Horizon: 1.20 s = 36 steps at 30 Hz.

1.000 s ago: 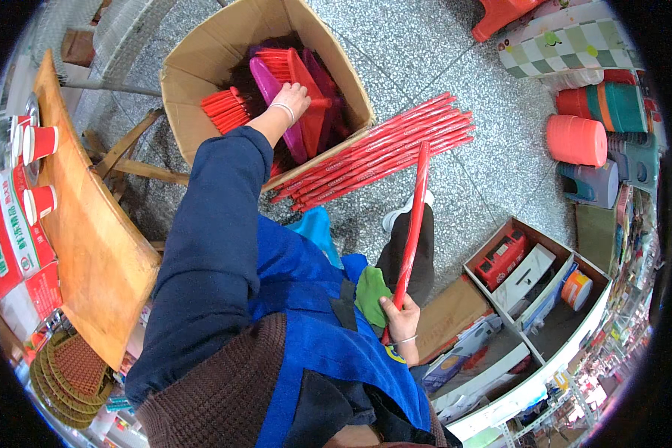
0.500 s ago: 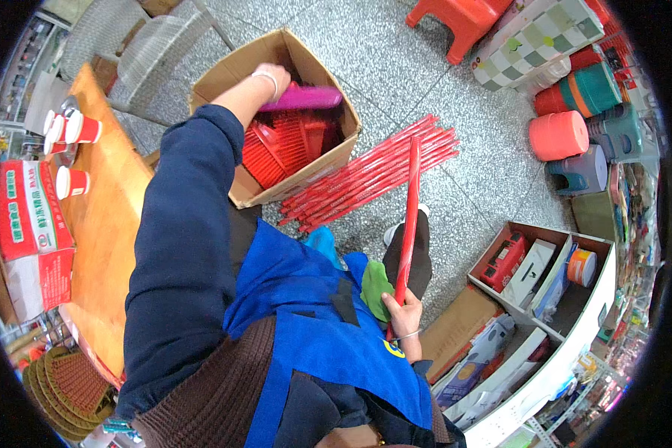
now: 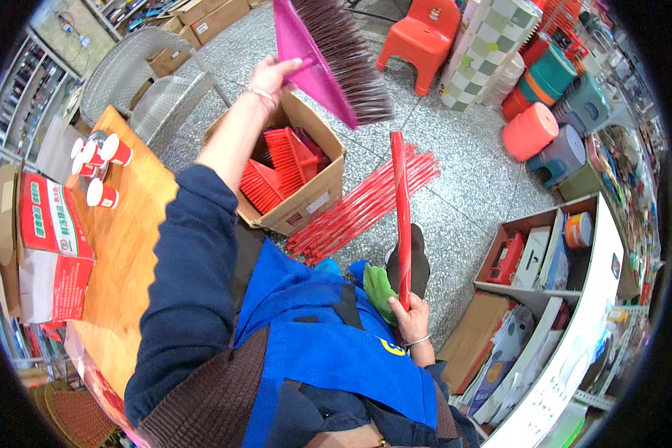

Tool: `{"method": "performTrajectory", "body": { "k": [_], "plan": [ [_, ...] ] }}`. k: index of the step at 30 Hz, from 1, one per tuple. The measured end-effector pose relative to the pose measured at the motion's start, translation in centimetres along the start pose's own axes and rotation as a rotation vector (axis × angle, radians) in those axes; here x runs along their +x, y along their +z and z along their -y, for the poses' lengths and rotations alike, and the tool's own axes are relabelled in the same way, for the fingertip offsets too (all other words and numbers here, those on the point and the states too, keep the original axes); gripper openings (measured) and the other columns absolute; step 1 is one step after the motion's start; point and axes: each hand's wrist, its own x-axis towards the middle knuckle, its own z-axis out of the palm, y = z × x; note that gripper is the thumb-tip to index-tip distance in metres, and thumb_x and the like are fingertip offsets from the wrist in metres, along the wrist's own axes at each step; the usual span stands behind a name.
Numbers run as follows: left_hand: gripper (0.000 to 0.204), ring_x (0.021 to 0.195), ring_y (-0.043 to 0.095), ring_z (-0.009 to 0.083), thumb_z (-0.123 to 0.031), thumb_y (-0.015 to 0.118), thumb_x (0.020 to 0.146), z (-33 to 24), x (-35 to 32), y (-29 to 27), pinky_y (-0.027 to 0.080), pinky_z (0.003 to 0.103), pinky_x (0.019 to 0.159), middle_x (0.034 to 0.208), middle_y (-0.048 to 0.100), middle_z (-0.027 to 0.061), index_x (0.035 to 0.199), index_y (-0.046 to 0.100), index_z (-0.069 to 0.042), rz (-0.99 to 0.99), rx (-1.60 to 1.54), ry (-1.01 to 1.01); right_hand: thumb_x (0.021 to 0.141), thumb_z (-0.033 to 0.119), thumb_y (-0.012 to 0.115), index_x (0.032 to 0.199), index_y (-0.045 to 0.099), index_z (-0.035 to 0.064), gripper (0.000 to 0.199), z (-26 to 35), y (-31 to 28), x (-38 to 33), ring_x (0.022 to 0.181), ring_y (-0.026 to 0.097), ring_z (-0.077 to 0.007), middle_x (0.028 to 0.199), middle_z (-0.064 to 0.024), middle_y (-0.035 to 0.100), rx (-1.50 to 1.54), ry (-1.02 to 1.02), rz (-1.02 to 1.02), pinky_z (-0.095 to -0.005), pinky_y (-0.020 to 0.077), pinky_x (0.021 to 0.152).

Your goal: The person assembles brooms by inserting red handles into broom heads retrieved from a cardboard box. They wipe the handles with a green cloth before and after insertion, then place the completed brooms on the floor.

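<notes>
My left hand [image 3: 270, 78] grips a purple broom head [image 3: 328, 63] by its neck, its dark bristles turned to the right. It hangs in the air above the open cardboard box [image 3: 306, 201], where several red broom heads [image 3: 287, 160] lie. Low on the right, my right hand [image 3: 412, 319] is wrapped round the lower end of a red broom handle [image 3: 402, 216], which stands nearly upright. Beside that hand a green cloth [image 3: 379, 291] rests against my blue apron [image 3: 343, 366]. Several more red handles [image 3: 366, 198] lie in a bundle on the floor by the box.
A wooden table [image 3: 127, 246] with paper cups [image 3: 103, 193] and a red-white carton [image 3: 52, 224] is on my left. A red plastic chair [image 3: 424, 41] stands ahead. To the right are a coral stool [image 3: 530, 131] and a compartmented white shelf unit [image 3: 601, 276] holding boxes.
My left hand has lifted the purple broom head up out of the box. My right hand still holds the red handle, now more upright. The view has shifted somewhat.
</notes>
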Motion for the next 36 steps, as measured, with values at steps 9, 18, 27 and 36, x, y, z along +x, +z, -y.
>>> {"method": "performTrajectory", "body": {
  "k": [9,18,27,36],
  "plan": [
    [0.022,0.084,0.057,0.0240,-0.011,0.064,0.081,10.7,-13.3,10.0,0.050,0.034,0.077,0.089,0.060,0.0120,0.098,0.058,0.001,0.327,-1.081,-0.470,0.069,0.020,0.069,0.068,0.058,0.0050,0.019,0.5,-1.5,-5.2,0.061,0.055,-0.0310,0.064,-0.0121,0.053,-0.209,-0.171,-0.057,-0.0408,0.0415,0.054],
    [0.033,0.090,0.057,0.0281,-0.019,0.066,0.081,6.3,-15.3,11.9,0.048,0.041,0.086,0.096,0.059,0.0150,0.104,0.055,0.002,0.484,-1.066,-0.380,0.069,0.020,0.064,0.063,0.058,0.0069,0.015,0.4,-0.5,-6.8,0.058,0.056,-0.0320,0.062,-0.0124,0.056,-0.327,-0.089,-0.182,-0.0414,0.0443,0.054],
    [0.039,0.091,0.057,0.0293,-0.018,0.067,0.080,5.0,-16.0,11.8,0.050,0.042,0.083,0.099,0.058,0.0168,0.109,0.051,0.002,0.400,-1.046,-0.390,0.070,0.023,0.063,0.063,0.058,0.0068,0.018,1.3,0.0,-5.6,0.058,0.056,-0.0325,0.062,-0.0130,0.055,-0.345,-0.132,-0.186,-0.0428,0.0441,0.054],
    [0.030,0.085,0.060,0.0277,-0.016,0.063,0.083,5.3,-16.9,12.2,0.051,0.040,0.079,0.092,0.061,0.0151,0.104,0.055,0.003,0.415,-0.755,-0.221,0.070,0.024,0.062,0.065,0.060,0.0075,0.017,1.5,-0.2,-5.6,0.059,0.057,-0.0332,0.065,-0.0136,0.058,-0.426,-0.061,-0.204,-0.0432,0.0449,0.054]
  ]
}}
